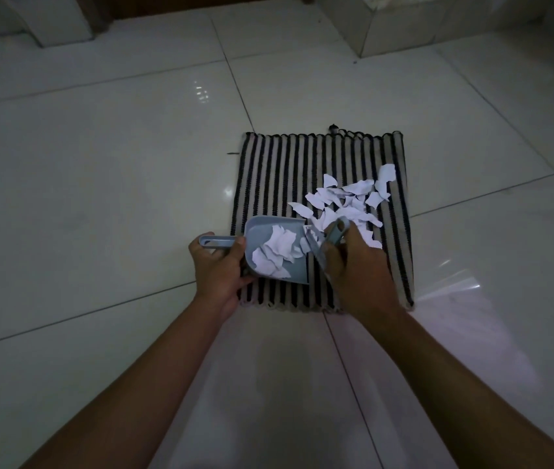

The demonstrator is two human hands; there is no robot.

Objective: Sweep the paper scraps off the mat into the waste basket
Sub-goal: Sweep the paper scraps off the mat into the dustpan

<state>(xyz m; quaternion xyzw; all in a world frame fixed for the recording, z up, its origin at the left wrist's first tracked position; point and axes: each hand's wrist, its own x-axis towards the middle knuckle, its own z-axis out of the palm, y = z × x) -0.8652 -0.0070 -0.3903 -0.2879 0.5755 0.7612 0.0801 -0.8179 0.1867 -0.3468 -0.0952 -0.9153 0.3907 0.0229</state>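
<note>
A black-and-beige striped mat [289,170] lies on the tiled floor. Several torn white paper scraps [353,198] are heaped on its right half. My left hand [218,265] grips the handle of a small grey-blue dustpan [297,269], which rests on the mat's near left part with several scraps inside it. My right hand [360,265] holds a small grey-blue hand brush [335,233] at the dustpan's mouth, its bristles pointing down among the scraps. No waste basket is in view.
Glossy white floor tiles [116,198] surround the mat on all sides. Pale blocky furniture or steps stand at the far left [59,25] and far right [404,28].
</note>
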